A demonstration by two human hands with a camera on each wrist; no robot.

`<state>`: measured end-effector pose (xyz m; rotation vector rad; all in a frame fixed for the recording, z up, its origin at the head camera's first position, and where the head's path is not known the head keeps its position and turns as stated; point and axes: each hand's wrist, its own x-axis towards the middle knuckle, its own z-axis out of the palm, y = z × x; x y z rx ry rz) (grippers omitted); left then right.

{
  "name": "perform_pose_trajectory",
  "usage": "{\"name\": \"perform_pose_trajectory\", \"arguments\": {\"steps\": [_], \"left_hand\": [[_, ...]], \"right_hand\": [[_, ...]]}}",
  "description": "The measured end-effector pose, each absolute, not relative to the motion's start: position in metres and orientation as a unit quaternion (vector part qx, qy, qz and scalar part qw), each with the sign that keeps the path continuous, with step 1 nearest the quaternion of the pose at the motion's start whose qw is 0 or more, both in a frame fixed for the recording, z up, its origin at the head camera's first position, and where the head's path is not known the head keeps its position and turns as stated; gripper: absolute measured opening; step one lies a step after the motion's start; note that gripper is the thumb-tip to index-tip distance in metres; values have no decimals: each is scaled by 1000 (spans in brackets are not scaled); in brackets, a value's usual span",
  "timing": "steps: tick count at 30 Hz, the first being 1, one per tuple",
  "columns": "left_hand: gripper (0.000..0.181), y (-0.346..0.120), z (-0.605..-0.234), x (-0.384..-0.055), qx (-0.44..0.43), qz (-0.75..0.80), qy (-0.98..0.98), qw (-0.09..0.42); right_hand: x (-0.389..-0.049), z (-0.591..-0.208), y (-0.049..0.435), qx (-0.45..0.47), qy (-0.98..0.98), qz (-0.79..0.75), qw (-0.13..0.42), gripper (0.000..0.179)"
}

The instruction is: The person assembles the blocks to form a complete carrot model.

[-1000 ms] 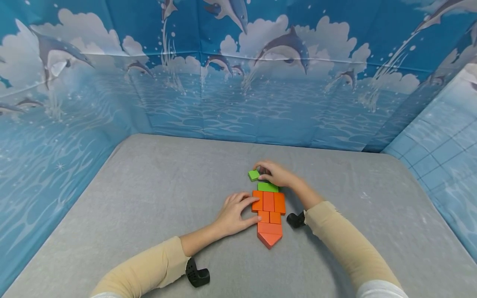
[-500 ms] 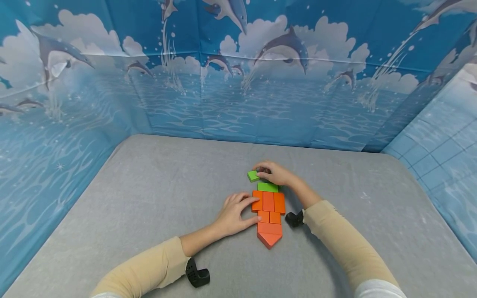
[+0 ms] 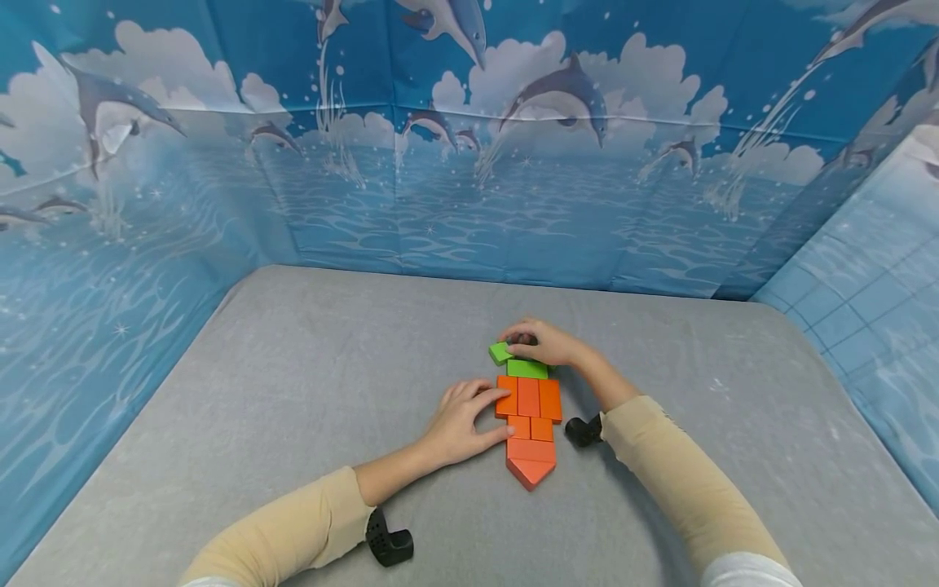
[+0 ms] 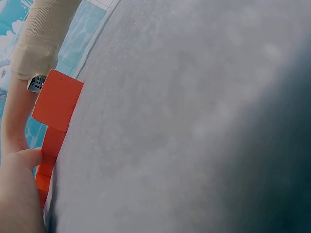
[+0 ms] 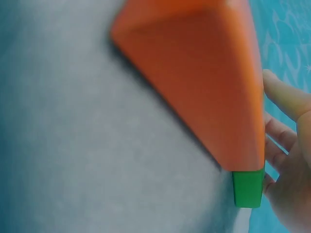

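Note:
In the head view, flat orange blocks (image 3: 528,397) lie joined in a figure with a pointed near end, and a green rectangular block (image 3: 526,369) sits against their far side. My right hand (image 3: 539,342) pinches a small green block (image 3: 500,353) by its right edge, just beyond the rectangle's far left corner. My left hand (image 3: 460,420) rests at the figure's left side, thumb and index fingertips touching orange blocks. The left wrist view shows the orange pieces (image 4: 58,99) edge-on. In the right wrist view, an orange block (image 5: 204,82) hides part of my right hand (image 5: 291,165).
Grey cloth covers the table (image 3: 330,350). A blue curtain (image 3: 440,204) printed with dolphins stands along the back and sides. Black wrist cameras hang below the left sleeve (image 3: 293,522) and the right sleeve (image 3: 682,473).
The small green block has shifted slightly nearer the green rectangle, with my right hand's fingers at its edge. My left hand and the orange blocks have stayed put.

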<state>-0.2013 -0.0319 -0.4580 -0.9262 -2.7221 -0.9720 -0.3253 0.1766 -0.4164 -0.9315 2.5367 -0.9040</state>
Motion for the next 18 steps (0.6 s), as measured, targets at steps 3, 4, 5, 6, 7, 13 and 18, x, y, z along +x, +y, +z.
{"name": "perform_pose_trajectory", "arguments": {"steps": [3,4,5,6,7,13,18], "left_hand": [[54,-32,-458,-202,-303,-318,-897,52],[54,-32,-458,-202,-303,-318,-897,52],[53,-32,-458,-202,-302,-318,-897,52],[53,-32,-458,-202,-302,-319,-897,52],[53,-33,-458,-203,-302,-319,-897,52],[53,-32,-459,-202,-303,-318,-897,52],[54,-32,-459,-202,-301,-319,-897,51]], "right_hand": [[-325,-416,177,-327,880,-313,147,29],[-326,-416,177,-329,879,-313,146,29],[-326,-416,177,-330,879,-313,146,29],[-326,-416,176,-332,878,-313,145,28],[-326,-416,176,-332,878,-313,144,28],[-325,-415,179,-337,874,-319,144,30],[-321,-399,188,-334,871,-344,109,33]]}}
